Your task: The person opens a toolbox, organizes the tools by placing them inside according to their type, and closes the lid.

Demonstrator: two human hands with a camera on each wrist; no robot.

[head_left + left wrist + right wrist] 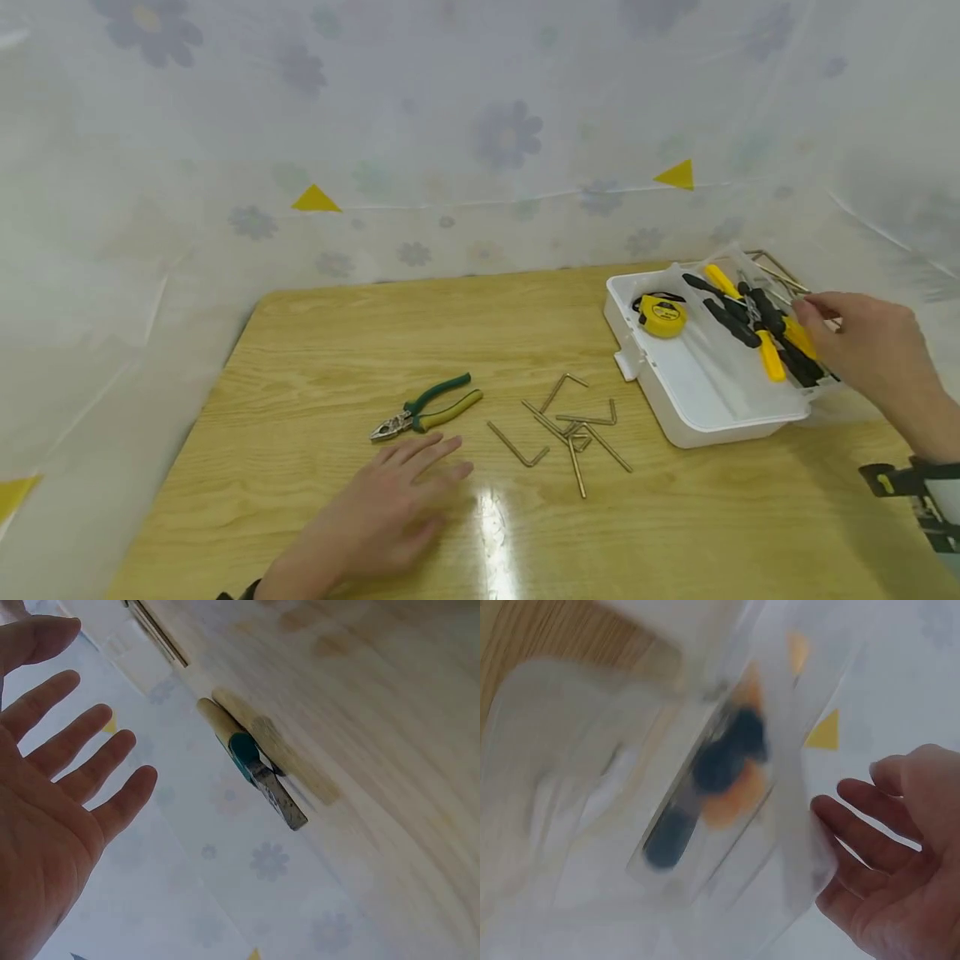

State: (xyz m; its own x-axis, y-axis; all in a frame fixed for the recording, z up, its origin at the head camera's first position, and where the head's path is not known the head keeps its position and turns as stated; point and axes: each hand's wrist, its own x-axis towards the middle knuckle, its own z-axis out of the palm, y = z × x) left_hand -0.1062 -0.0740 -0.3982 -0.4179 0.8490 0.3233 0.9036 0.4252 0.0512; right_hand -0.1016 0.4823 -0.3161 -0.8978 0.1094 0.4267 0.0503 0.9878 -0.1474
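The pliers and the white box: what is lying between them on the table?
Several L-shaped metal rods lie between the pliers and the white box; the head view shows this.

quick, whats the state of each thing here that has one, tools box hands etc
White box: open
Pliers: lying on the table, handles apart
L-shaped metal rods: loose on the table, several overlapping
Tape measure: in the box, no blade seen drawn out
Yellow-and-black tools: heaped in the box
Left hand: fingers extended, holding nothing
Right hand: beside the box, fingers loosely bent; contact unclear
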